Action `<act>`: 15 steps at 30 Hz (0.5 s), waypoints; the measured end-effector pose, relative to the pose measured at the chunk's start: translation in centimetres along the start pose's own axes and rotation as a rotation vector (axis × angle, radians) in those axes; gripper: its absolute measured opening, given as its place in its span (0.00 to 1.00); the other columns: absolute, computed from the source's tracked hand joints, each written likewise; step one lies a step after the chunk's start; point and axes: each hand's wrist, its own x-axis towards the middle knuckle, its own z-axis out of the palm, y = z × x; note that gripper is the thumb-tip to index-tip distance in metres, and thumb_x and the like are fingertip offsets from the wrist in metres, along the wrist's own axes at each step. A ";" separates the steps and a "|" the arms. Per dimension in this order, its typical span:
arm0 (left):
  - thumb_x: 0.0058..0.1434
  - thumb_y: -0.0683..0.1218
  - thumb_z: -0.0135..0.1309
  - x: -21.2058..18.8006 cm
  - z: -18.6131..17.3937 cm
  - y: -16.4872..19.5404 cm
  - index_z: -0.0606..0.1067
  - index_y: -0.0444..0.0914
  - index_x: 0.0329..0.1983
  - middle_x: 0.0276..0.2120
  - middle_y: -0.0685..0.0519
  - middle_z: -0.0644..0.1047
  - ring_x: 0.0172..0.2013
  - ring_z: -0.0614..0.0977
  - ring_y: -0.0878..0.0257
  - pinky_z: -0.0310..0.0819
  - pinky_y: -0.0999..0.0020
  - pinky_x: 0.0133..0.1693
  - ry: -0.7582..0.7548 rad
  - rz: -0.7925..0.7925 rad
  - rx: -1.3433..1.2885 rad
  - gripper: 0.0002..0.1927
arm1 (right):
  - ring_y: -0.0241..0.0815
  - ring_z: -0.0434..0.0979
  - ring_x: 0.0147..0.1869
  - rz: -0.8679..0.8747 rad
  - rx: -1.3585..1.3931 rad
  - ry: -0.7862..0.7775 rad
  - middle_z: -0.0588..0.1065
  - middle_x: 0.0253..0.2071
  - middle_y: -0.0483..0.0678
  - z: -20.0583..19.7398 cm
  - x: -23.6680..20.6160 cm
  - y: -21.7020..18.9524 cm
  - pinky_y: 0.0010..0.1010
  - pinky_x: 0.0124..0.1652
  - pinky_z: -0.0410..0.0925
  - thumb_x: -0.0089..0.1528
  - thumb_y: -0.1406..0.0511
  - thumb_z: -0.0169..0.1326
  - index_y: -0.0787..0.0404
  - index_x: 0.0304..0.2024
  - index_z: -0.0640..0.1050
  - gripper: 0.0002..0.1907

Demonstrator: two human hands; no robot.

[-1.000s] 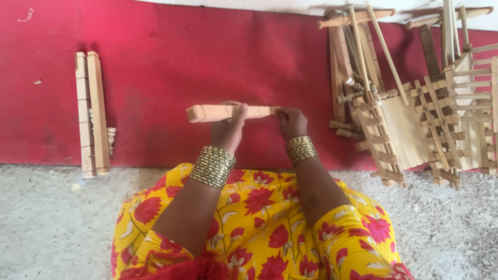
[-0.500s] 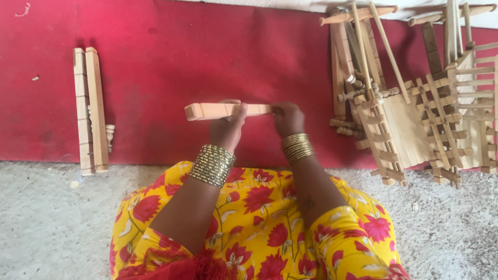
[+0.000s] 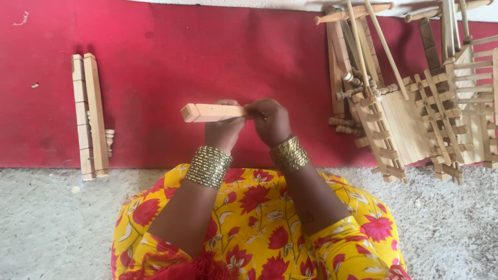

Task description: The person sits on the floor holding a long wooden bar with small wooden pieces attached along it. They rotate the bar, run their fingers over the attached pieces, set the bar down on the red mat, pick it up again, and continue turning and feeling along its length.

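Gripping a wooden bar (image 3: 212, 112), the left hand (image 3: 223, 132) is closed round it. The right hand (image 3: 270, 122) pinches its end — above a red mat (image 3: 171, 62).

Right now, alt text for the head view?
Both hands, left hand and right hand, hold a pale wooden bar level above a red mat. Wooden slats lie left; slatted wooden frames are piled right.

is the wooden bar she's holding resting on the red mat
No, both the left hand and right hand hold the wooden bar up above the red mat.
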 end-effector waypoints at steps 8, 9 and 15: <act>0.53 0.33 0.57 0.2 0.1 -0.8 0.72 0.37 0.44 0.39 0.52 0.78 0.37 0.79 0.69 0.78 0.73 0.39 -0.031 0.001 0.101 0.15 | 0.52 0.82 0.45 0.455 -0.279 -0.011 0.81 0.40 0.54 -1.8 0.1 6.7 0.41 0.47 0.74 0.60 0.68 0.59 0.57 0.38 0.85 0.06; 0.53 0.33 0.57 0.3 0.1 -0.9 0.72 0.36 0.44 0.39 0.52 0.77 0.37 0.80 0.69 0.79 0.73 0.39 -0.033 0.003 0.060 0.16 | 0.53 0.82 0.45 0.349 -0.272 0.020 0.81 0.40 0.55 -1.5 0.0 5.6 0.41 0.47 0.74 0.59 0.69 0.59 0.59 0.37 0.85 0.05; 0.55 0.38 0.59 0.3 -0.4 -0.3 0.71 0.35 0.46 0.37 0.50 0.77 0.37 0.80 0.66 0.78 0.71 0.39 -0.055 -0.119 -0.058 0.16 | 0.50 0.83 0.44 0.012 0.071 -0.035 0.81 0.40 0.53 1.3 -0.5 -2.9 0.35 0.46 0.76 0.59 0.75 0.57 0.61 0.40 0.83 0.09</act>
